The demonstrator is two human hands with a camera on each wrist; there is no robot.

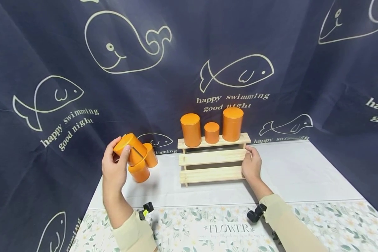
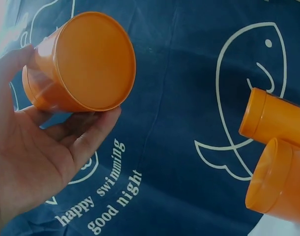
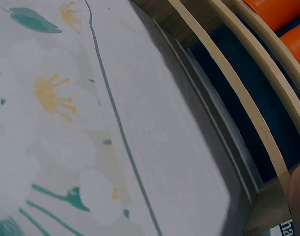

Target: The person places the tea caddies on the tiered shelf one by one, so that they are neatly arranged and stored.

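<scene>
My left hand (image 1: 113, 171) holds an orange canister (image 1: 135, 145) tilted in the air, thumb on one side and fingers on the other. In the left wrist view its round end (image 2: 96, 59) faces the camera. Just beyond it stand two smaller orange canisters, a nearer one (image 1: 139, 173) and a farther one (image 1: 152, 156). On the right, my right hand (image 1: 252, 164) grips the end of a three-step wooden rack (image 1: 212, 158). Its top step carries a tall canister (image 1: 191, 131), a short canister (image 1: 212, 133) and another tall canister (image 1: 232, 126). Only a bit of that hand shows in the right wrist view.
A white table surface (image 1: 167, 189) lies under the rack, with a flower-printed cloth (image 1: 226, 213) along the front. Dark blue curtains (image 1: 182, 42) with white fish drawings hang behind and at the sides. The rack's lower two steps bear no canisters.
</scene>
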